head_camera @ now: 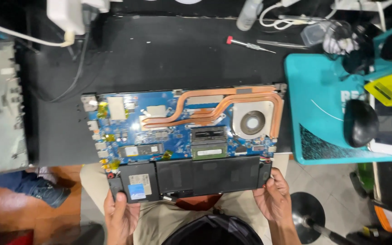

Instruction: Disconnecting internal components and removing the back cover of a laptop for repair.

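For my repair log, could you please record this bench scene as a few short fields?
Main item: opened laptop with blue circuit board, copper heat pipes and round fan
Left hand: grips the near left corner of the long black battery pack
Right hand: grips the battery pack's near right corner
Surface: black work mat
Behind: red-handled screwdriver, metal tweezers
Right side: teal tray, black computer mouse
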